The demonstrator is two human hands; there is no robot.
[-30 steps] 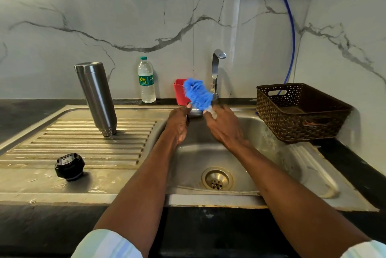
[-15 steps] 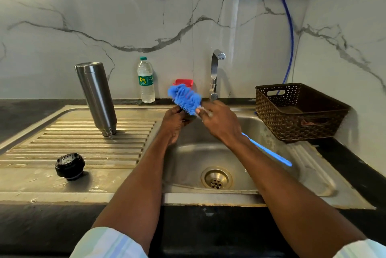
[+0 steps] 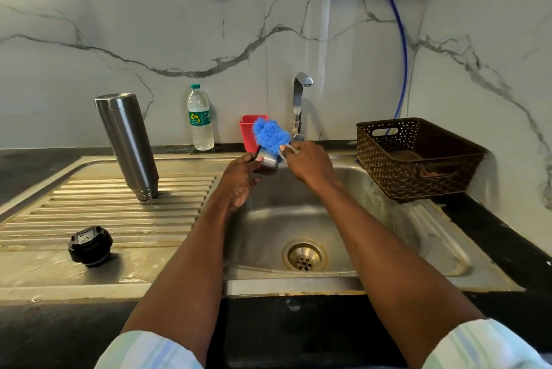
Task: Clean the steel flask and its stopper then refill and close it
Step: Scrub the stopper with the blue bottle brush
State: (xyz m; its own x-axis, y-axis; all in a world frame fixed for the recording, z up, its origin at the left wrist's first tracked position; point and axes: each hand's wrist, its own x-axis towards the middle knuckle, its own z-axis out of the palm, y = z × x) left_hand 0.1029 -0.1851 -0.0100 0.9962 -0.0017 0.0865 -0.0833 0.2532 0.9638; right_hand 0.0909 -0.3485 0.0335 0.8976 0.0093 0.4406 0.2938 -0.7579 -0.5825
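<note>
My left hand (image 3: 242, 180) is over the sink basin (image 3: 268, 219), fingers curled around a small steel cup (image 3: 267, 159) that I grip by its side; it looks like the flask's cap, though so much of it is covered by my fingers and the brush that I can't be sure. My right hand (image 3: 309, 164) is just beside it, closed on the neck of the blue bottle brush (image 3: 270, 135), whose fluffy head sticks up above both hands and touches the rim of the cup. The handle of the brush is hidden behind my palm.

Well off to the far side of my left hand, the steel flask (image 3: 127, 144) stands mouth-down on the ribbed draining board (image 3: 89, 204), leaning a little. Nearer to me on that same side, the black stopper (image 3: 90, 246) sits by itself on the flat wet part of the board, well apart from the flask.

Beyond my hands, against the marble wall, the tap (image 3: 299, 106) rises just behind my right hand, a red holder (image 3: 248, 132) stands behind the brush head, and a clear plastic water bottle (image 3: 200, 117) stands beyond my left hand. Out past my right hand a brown woven basket (image 3: 418, 159) rests at the sink's edge. The drain (image 3: 304, 255) lies below and between my forearms.
</note>
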